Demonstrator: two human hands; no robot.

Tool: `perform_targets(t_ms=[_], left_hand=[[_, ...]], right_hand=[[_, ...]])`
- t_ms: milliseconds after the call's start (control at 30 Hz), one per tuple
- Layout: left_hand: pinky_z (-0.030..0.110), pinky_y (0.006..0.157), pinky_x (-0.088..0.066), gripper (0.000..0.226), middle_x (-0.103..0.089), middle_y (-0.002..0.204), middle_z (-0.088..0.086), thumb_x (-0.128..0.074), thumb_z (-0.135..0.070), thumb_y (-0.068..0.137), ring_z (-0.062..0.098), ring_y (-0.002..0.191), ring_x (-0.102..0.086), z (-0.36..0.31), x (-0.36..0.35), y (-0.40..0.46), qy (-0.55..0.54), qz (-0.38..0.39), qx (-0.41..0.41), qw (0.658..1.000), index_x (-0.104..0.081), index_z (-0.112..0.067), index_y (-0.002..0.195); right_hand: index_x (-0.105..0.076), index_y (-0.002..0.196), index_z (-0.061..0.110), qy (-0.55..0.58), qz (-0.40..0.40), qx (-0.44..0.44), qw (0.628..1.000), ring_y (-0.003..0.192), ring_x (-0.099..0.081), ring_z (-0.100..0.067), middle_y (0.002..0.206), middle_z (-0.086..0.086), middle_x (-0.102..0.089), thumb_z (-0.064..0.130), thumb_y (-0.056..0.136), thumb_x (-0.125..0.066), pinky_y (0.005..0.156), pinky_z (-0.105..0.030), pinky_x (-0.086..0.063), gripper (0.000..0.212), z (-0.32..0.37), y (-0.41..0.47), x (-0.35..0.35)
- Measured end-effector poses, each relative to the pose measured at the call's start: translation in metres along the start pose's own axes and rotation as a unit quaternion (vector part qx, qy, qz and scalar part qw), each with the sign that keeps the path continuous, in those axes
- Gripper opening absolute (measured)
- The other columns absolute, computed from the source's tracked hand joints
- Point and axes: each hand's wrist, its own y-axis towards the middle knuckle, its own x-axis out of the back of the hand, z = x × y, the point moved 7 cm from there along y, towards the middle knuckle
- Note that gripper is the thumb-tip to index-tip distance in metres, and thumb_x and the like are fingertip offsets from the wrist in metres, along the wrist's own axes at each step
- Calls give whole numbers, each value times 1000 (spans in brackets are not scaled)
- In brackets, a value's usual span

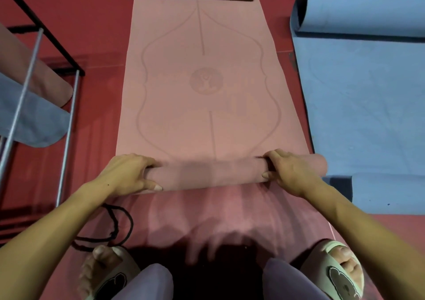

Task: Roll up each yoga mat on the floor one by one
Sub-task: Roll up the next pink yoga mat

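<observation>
We're crouched at the near end of the pink yoga mat (202,88), its rolled part at six o'clock from the round logo. Our left hand (128,173) grips the roll's left end, fingers curled over it; our right hand (289,170) curls round its right end. A blue mat (368,106) lies at three o'clock.

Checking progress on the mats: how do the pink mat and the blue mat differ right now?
The pink mat lies in front of the person, its near end in a roll gripped by the left hand and right hand; no hand touches the blue mat, which lies to the right. They differ in colour. Both lie mostly flat on the red floor, curled at the far end.
</observation>
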Motion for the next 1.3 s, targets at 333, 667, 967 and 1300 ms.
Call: perform_targets(t_ms=[333,667,967,1300], left_hand=[[44,102,-49,64,-56,125,-31,-77,-75,75,9,130,-51,1,-17,-7,-110,105,36,988,-59,-58,134],[42,88,-52,43,-60,116,-26,-77,-63,82,12,114,-53,5,-1,-15,-144,-104,57,982,-60,-57,121],[45,84,-50,25,-62,114,-21,-65,-31,96,17,103,-56,-15,-7,-22,-126,-177,34,976,-65,-42,118],[44,80,-55,50,-66,120,-8,-44,-46,86,25,109,-62,-33,-2,-28,-46,-172,44,983,-69,-27,126]], right_hand=[[-52,145,25,-51,134,-44,989,121,-55,-33,132,-6,-59,47,101,-56,101,-48,-48,49,4,5,-6],[-55,129,27,-103,-50,-37,993,110,-53,-30,123,-3,-55,26,101,-57,85,-46,-46,29,29,8,13],[-72,119,28,-69,-101,2,992,96,-55,-26,110,1,-64,37,102,-53,78,-47,-55,27,35,3,22],[-55,122,20,-90,-96,10,991,103,-57,-25,110,0,-65,58,89,-70,78,-40,-52,52,46,-1,20]])
